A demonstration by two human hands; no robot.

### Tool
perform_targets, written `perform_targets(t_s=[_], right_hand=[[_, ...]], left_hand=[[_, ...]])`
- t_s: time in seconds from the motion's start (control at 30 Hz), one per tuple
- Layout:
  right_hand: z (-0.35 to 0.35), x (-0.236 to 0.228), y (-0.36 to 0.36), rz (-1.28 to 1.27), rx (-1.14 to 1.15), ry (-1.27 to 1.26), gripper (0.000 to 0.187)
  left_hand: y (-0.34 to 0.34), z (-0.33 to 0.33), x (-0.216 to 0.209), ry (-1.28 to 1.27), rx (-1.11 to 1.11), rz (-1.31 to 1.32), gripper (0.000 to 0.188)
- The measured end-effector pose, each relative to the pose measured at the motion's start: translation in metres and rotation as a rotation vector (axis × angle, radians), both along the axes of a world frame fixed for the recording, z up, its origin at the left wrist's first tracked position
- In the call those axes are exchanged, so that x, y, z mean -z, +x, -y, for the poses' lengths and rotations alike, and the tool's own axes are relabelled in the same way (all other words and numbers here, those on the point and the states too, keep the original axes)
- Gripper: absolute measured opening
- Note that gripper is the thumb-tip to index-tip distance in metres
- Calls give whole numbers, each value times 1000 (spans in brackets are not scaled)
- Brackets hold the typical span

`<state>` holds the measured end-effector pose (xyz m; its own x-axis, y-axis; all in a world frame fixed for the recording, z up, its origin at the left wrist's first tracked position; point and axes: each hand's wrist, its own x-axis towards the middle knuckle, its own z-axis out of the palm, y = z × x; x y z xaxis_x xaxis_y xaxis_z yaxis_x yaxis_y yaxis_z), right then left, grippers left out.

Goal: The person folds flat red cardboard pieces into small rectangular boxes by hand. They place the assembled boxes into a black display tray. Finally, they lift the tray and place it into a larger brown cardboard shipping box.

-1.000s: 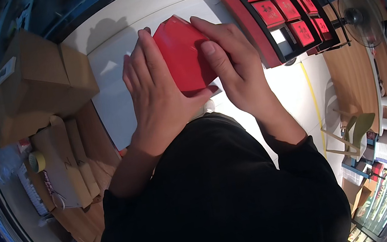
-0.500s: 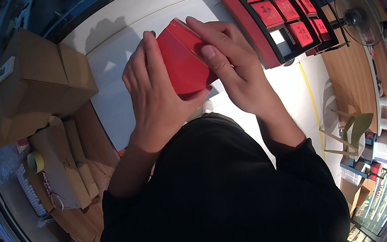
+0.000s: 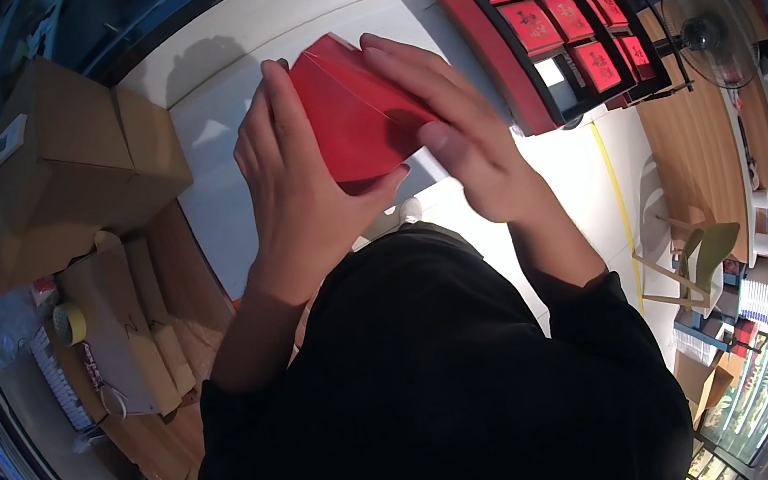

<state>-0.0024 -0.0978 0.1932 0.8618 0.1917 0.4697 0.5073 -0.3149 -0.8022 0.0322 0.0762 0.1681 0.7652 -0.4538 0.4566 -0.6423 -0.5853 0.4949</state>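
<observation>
Between my two hands, above the white tabletop, I hold a small red box. My left hand wraps its left side, with fingers up along the edge and the thumb under the lower corner. My right hand grips the right side, fingers along the top right edge and thumb bent against the near face. Right of my hands stands a large red-and-black gift box with several small red boxes in its compartments. One compartment at its near left holds no red box and shows a white piece.
A big cardboard carton stands at the left, with folded cardboard and a tape roll nearer me. Beyond the gift box are a second filled box and a fan. A chair stands at the right.
The red box has turned and tilted slightly between my hands, showing more of its near faces. My right thumb has slid lower along it, and my left hand has shifted slightly left.
</observation>
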Motion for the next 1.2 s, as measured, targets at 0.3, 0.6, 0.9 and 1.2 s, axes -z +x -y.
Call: perform_targets(t_s=[0.3, 0.6, 0.9, 1.2], right_hand=[[4, 3, 1, 1, -33, -7, 41], [-3, 16, -1, 50, 55, -77, 49], [13, 19, -2, 55, -141, -77, 41], [22, 28, -14, -265, 17, 449, 103]], left_hand=[[1, -2, -4, -2, 19, -75, 117], [-4, 3, -1, 31, -13, -55, 115], [27, -17, -10, -324, 338, -145, 64], [24, -10, -9, -1001, -149, -532, 42]])
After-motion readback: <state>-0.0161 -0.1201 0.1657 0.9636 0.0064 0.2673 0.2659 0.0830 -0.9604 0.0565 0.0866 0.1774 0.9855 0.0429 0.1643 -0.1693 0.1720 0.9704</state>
